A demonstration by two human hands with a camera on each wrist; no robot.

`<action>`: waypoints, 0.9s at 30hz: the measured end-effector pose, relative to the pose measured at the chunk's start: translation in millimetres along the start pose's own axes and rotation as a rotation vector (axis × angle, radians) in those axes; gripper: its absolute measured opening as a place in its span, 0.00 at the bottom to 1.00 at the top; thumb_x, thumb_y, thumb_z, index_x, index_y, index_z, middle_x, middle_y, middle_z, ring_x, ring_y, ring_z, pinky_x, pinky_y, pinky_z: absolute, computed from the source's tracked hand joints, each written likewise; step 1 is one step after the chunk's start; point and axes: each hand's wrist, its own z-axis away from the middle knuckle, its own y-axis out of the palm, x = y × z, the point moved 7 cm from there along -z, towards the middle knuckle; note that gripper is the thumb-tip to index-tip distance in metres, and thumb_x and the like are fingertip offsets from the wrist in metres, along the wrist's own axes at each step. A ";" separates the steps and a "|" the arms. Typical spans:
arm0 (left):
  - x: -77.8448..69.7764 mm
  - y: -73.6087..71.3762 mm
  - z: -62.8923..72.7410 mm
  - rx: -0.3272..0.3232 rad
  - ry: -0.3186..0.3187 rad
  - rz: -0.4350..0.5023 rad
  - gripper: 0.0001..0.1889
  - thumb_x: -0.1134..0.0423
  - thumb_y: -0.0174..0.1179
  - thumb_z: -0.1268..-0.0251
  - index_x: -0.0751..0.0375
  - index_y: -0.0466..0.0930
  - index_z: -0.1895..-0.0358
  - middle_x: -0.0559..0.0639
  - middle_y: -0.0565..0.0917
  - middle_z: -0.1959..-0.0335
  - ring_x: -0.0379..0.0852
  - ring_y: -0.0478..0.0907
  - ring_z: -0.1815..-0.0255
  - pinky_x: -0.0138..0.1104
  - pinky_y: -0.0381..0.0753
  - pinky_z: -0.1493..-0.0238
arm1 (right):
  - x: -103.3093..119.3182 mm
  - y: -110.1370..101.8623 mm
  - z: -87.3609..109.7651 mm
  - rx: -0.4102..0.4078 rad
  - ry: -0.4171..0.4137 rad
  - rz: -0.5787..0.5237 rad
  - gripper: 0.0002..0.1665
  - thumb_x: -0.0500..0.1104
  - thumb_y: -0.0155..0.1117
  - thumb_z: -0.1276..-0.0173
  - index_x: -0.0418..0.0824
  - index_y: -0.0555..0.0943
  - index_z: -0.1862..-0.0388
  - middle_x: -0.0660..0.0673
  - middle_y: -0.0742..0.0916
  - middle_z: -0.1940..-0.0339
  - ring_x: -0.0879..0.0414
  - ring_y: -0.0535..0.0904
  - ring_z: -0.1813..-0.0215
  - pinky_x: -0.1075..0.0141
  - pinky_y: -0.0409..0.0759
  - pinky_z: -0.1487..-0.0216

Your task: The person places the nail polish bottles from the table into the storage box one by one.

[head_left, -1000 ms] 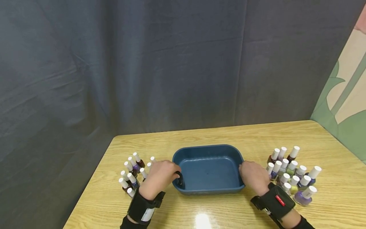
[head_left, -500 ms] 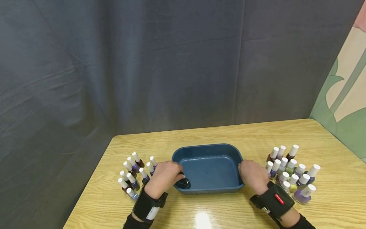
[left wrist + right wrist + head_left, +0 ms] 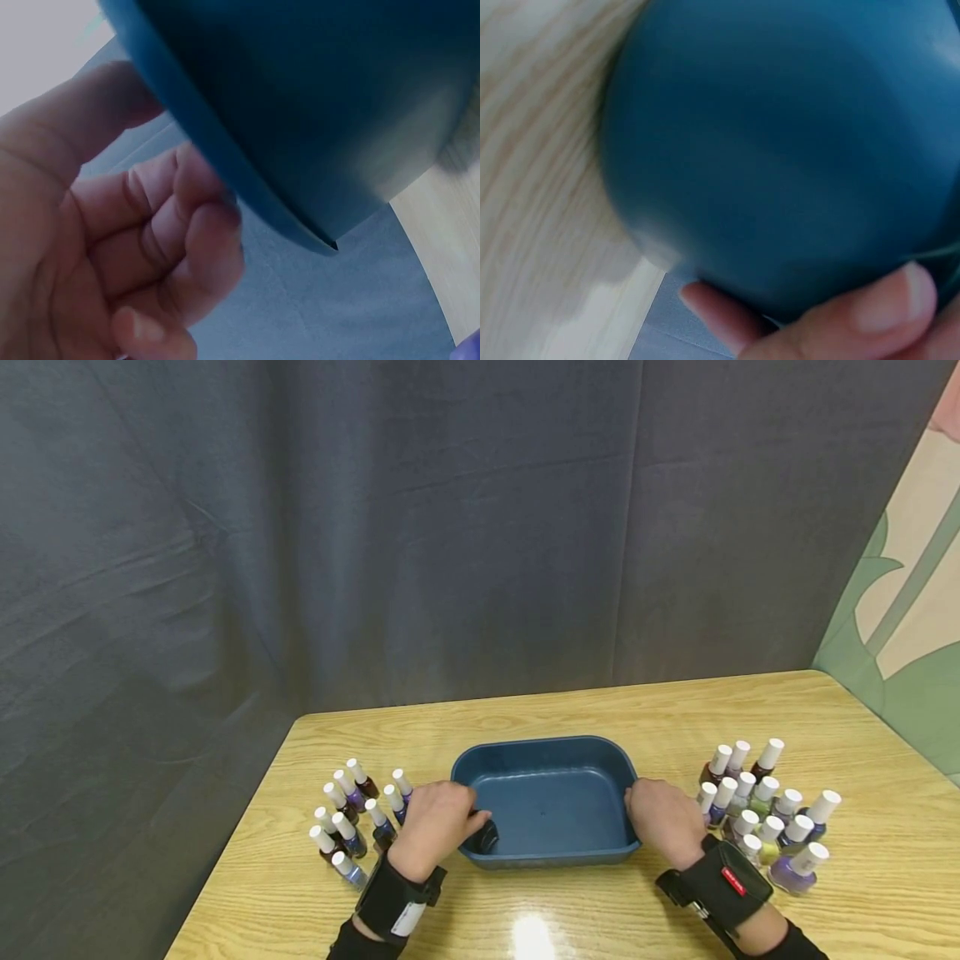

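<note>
Mid-table sits a dark-blue plastic tray (image 3: 555, 814) with rounded corners and low walls. My left hand (image 3: 435, 822) reaches over its left rim, thumb stretched into the tray and several fingers curled by the rim in the left wrist view. Close under that thumb lies a small, glossy, dark rounded object (image 3: 487, 837), partly hidden by the hand; I cannot tell whether the fingers still hold it. At the opposite end my right hand (image 3: 663, 820) grips the tray's right rim, its thumb (image 3: 877, 304) against the blue wall in the right wrist view.
Several white-capped nail polish bottles (image 3: 348, 822) stand left of the tray, near my left wrist. A second cluster of nail polish bottles (image 3: 765, 810) stands right, close behind my right hand. A dark curtain (image 3: 480, 527) hangs behind the wooden table (image 3: 390, 731).
The dark object shifted from the left rim into the tray's left front corner, and my left hand moved slightly right with it, its thumb now straighter. The right hand stayed at the rim.
</note>
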 end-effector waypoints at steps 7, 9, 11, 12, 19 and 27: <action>1.8 -2.9 2.5 -0.014 -0.050 -0.022 0.30 0.46 0.66 0.52 0.47 0.50 0.91 0.41 0.47 0.91 0.37 0.51 0.91 0.29 0.41 0.82 | 0.1 0.1 -0.1 0.001 -0.003 -0.001 0.20 0.41 0.48 0.33 0.37 0.76 0.83 0.40 0.80 0.82 0.50 0.75 0.80 0.56 0.68 0.84; 2.3 -3.7 3.1 -0.008 -0.060 -0.027 0.31 0.46 0.66 0.52 0.47 0.49 0.90 0.42 0.46 0.91 0.37 0.50 0.91 0.30 0.40 0.81 | 0.2 0.0 -0.2 0.004 0.000 0.000 0.20 0.41 0.48 0.33 0.37 0.76 0.83 0.40 0.80 0.82 0.49 0.75 0.80 0.56 0.68 0.83; 2.4 -4.5 3.5 0.002 -0.066 -0.032 0.32 0.46 0.67 0.53 0.48 0.49 0.90 0.42 0.45 0.91 0.38 0.50 0.91 0.30 0.40 0.82 | 0.1 0.1 -0.1 0.007 0.003 -0.001 0.20 0.41 0.48 0.33 0.37 0.76 0.83 0.40 0.80 0.82 0.50 0.75 0.80 0.56 0.68 0.83; 2.2 -5.3 3.6 0.005 -0.067 -0.036 0.32 0.46 0.67 0.53 0.48 0.49 0.90 0.42 0.45 0.91 0.38 0.50 0.91 0.30 0.40 0.82 | 0.2 0.1 -0.1 0.007 0.004 0.000 0.20 0.41 0.48 0.33 0.37 0.76 0.83 0.40 0.80 0.82 0.50 0.75 0.80 0.56 0.68 0.83; 1.8 -7.5 3.8 0.002 -0.080 -0.056 0.33 0.46 0.68 0.54 0.49 0.47 0.90 0.42 0.44 0.91 0.37 0.50 0.92 0.29 0.40 0.83 | -0.1 0.0 -0.6 0.007 0.006 0.000 0.20 0.41 0.47 0.33 0.36 0.76 0.83 0.40 0.80 0.82 0.50 0.75 0.80 0.56 0.68 0.83; 3.1 -0.5 4.9 0.039 -0.086 -0.056 0.32 0.44 0.67 0.55 0.48 0.49 0.91 0.42 0.47 0.92 0.38 0.51 0.92 0.30 0.41 0.84 | 0.0 0.4 -0.8 0.017 0.008 0.002 0.20 0.41 0.47 0.32 0.37 0.76 0.83 0.41 0.80 0.82 0.50 0.75 0.80 0.57 0.68 0.83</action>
